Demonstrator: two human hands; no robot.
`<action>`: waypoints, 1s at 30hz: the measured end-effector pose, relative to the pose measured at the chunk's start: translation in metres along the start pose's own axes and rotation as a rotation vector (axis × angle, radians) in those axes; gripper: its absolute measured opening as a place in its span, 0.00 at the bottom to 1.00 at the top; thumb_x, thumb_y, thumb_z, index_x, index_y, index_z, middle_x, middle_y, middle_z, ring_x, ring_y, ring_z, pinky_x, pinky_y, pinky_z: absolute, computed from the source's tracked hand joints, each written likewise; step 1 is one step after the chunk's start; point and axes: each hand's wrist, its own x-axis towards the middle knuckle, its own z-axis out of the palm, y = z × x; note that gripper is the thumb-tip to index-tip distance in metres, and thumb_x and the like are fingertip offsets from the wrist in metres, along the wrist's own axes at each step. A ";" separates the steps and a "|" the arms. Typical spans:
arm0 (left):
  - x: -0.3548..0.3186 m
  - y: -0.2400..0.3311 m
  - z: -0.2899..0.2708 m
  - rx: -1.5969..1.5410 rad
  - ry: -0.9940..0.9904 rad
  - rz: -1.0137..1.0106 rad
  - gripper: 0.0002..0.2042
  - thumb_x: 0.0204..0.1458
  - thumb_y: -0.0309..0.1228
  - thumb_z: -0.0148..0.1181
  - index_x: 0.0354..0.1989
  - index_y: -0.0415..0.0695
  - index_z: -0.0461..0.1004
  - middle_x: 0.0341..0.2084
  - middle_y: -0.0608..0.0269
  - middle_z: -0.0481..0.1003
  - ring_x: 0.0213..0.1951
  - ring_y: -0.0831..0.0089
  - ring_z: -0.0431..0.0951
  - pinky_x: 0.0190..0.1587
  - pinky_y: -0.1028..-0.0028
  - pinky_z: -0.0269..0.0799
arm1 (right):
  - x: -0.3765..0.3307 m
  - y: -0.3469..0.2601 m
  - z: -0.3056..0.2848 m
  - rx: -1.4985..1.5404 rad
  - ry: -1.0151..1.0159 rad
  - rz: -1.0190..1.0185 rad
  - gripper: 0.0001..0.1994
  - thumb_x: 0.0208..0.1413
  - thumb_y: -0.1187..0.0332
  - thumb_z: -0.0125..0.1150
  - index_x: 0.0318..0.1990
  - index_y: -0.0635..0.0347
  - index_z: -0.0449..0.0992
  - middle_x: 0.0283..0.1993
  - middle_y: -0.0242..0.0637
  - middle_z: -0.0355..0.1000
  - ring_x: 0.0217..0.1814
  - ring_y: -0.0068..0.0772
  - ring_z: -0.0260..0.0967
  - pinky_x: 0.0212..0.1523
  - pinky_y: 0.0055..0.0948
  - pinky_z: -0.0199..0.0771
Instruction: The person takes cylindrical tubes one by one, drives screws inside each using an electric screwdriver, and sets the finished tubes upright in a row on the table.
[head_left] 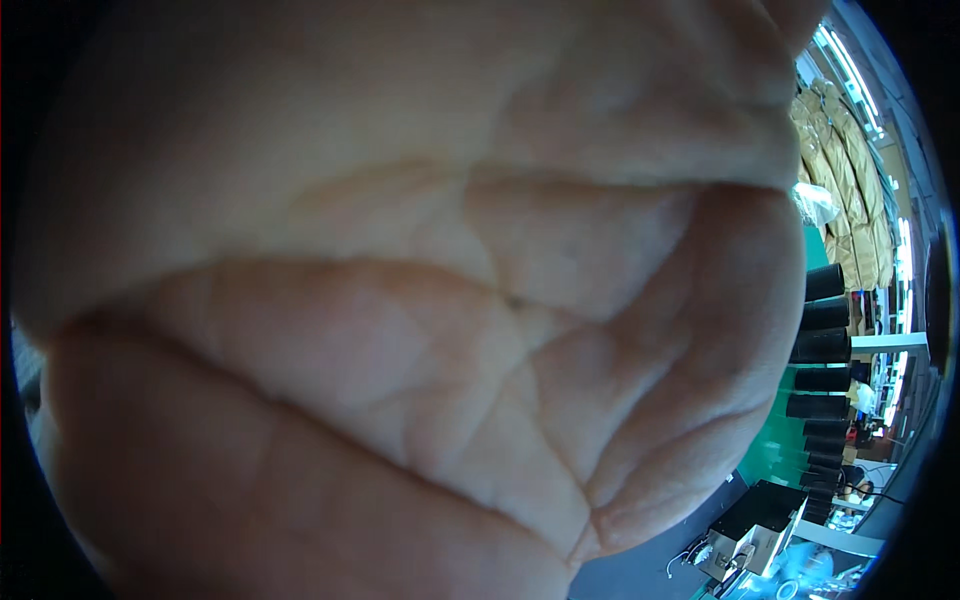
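A palm (420,300) pressed close to the camera fills almost the whole frame, from the left rim to well past the middle. Its creases run across the centre and fan down toward the lower right, and the flesh is out of focus at the edges. Which hand it is cannot be told, and neither can the state of its grip: the fingers lie outside the picture, and nothing shows held in it. The other hand is not seen.

Only a narrow strip along the right rim is uncovered. At the lower right, just past the heel of the palm, a black box on a pale metal base (755,530) sits on a dark blue surface (640,575), with thin cables beside it. Above it, at mid right, a column of black rolls (822,350) is stacked against a green panel (775,440). Farther off, at the upper right, tan padded garments (850,170) hang in a row beneath long ceiling lights (850,70).
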 end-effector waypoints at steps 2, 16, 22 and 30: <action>0.015 0.007 -0.002 0.099 0.028 -0.005 0.13 0.58 0.34 0.41 0.39 0.41 0.73 0.31 0.57 0.69 0.32 0.70 0.68 0.35 0.75 0.67 | 0.005 -0.011 -0.012 0.049 -0.005 -0.025 0.20 0.58 0.57 0.53 0.57 0.46 0.62 0.44 0.33 0.66 0.32 0.26 0.67 0.34 0.26 0.68; 0.234 -0.096 0.101 0.491 0.181 0.173 0.23 0.57 0.48 0.41 0.48 0.42 0.70 0.50 0.51 0.63 0.52 0.57 0.61 0.52 0.60 0.59 | 0.048 -0.295 -0.189 0.053 -0.082 -0.262 0.22 0.56 0.56 0.56 0.58 0.44 0.62 0.48 0.34 0.67 0.35 0.26 0.69 0.36 0.25 0.69; 0.317 -0.147 0.207 0.494 0.299 0.289 0.28 0.56 0.54 0.41 0.53 0.43 0.69 0.58 0.49 0.60 0.60 0.52 0.58 0.59 0.54 0.55 | 0.009 -0.495 -0.225 -0.106 -0.125 -0.349 0.24 0.56 0.56 0.57 0.59 0.43 0.61 0.50 0.35 0.67 0.36 0.26 0.69 0.38 0.25 0.69; 0.320 -0.175 0.317 0.485 0.210 -0.110 0.34 0.56 0.59 0.37 0.63 0.46 0.59 0.67 0.48 0.47 0.67 0.49 0.46 0.65 0.45 0.44 | 0.025 -0.604 -0.249 -0.458 0.152 0.029 0.18 0.46 0.72 0.61 0.45 0.57 0.63 0.31 0.28 0.67 0.20 0.18 0.66 0.29 0.21 0.68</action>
